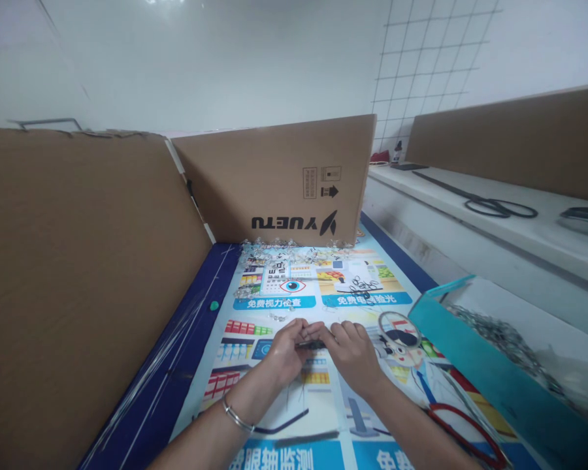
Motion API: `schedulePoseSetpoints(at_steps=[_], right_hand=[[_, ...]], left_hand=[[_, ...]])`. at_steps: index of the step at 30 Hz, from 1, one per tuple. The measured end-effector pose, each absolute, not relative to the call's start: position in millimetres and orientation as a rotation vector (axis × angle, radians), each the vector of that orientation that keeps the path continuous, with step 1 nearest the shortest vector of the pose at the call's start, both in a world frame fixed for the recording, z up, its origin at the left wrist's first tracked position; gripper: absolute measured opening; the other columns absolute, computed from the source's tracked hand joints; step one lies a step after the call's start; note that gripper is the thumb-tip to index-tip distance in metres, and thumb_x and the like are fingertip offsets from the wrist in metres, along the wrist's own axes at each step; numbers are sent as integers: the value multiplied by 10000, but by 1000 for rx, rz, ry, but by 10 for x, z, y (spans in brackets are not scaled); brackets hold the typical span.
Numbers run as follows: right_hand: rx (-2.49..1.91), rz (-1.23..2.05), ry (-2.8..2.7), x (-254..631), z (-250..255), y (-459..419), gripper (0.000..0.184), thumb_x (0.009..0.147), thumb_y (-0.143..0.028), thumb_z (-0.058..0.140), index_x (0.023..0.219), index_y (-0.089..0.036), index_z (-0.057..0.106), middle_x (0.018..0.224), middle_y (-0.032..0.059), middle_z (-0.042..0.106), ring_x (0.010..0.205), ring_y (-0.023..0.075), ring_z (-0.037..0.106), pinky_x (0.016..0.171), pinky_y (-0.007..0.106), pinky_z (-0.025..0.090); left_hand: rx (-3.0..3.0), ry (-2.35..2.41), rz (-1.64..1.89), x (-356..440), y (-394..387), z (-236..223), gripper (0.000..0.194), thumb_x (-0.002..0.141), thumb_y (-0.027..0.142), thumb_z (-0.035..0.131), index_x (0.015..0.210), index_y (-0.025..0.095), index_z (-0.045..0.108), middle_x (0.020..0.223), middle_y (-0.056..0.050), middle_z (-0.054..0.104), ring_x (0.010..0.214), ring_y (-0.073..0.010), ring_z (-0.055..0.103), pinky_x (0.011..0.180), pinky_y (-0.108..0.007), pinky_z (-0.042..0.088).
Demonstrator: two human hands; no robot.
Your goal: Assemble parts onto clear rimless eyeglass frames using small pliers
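Note:
My left hand [289, 352] and my right hand [353, 356] meet over the printed sheet [269, 385]. Both have curled fingers pressed around a small, thin dark piece [313, 344]. Its kind is hidden by my fingers. Beneath my left forearm lies a thin dark curved rod [287, 424], like a glasses temple arm. Beyond my hands are a cluster of small dark loops [365, 287] and many small clear pieces [294, 251].
On the right, a teal box [490, 359] holds a heap of small metal parts. Red handles [465, 427] lie before it, near a round ring [399, 328]. Cardboard panels [274, 176] stand behind and left. Black scissors [494, 205] rest on the white ledge.

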State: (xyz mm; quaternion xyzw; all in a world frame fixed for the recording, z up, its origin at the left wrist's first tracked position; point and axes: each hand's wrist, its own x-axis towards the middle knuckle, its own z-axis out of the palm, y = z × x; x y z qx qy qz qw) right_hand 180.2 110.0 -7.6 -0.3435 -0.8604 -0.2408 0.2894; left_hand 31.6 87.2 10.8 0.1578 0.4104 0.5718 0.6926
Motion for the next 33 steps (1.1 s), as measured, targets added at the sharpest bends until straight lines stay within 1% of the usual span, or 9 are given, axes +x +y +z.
schedulePoseSetpoints(at_steps=[3, 11, 16, 22, 29, 33], right_hand=[[-912, -645, -2298, 1800, -82, 1103, 141, 823, -131, 484, 895, -198, 585, 695, 18, 474, 697, 149, 384, 672, 337, 243], [-900, -632, -2301, 1806, -76, 1109, 132, 823, -133, 487, 878, -200, 587, 677, 11, 467, 675, 144, 381, 650, 329, 236], [-900, -628, -2300, 1807, -81, 1109, 130, 825, -139, 486, 870, -208, 588, 682, 9, 472, 675, 145, 389, 646, 325, 236], [-907, -621, -2300, 1801, -101, 1114, 133, 828, -136, 477, 858, -206, 586, 681, 11, 469, 676, 145, 384, 647, 321, 237], [-913, -627, -2305, 1801, -89, 1109, 117, 823, -137, 484, 821, -202, 581, 674, 10, 460, 668, 147, 377, 635, 325, 230], [-916, -630, -2288, 1796, -93, 1105, 123, 833, -150, 470, 831, -208, 578, 671, 10, 459, 673, 149, 380, 638, 317, 233]], left_hand=[[362, 923, 1266, 313, 871, 104, 87, 750, 233, 537, 726, 163, 493, 892, -117, 674, 794, -221, 628, 536, -257, 422], [363, 954, 1259, 322, 863, 130, 87, 740, 231, 541, 713, 163, 495, 889, -112, 673, 790, -221, 627, 558, -267, 428], [382, 955, 1255, 317, 856, 129, 111, 733, 260, 557, 716, 167, 498, 897, -110, 672, 806, -227, 623, 552, -268, 425], [375, 972, 1254, 320, 863, 117, 108, 725, 247, 560, 694, 168, 493, 894, -111, 674, 814, -231, 627, 587, -282, 432], [389, 961, 1265, 324, 852, 107, 129, 731, 274, 562, 706, 165, 498, 906, -124, 671, 829, -237, 623, 609, -298, 427], [385, 937, 1275, 323, 852, 105, 124, 716, 259, 579, 702, 158, 507, 877, -118, 673, 800, -234, 627, 613, -298, 426]])
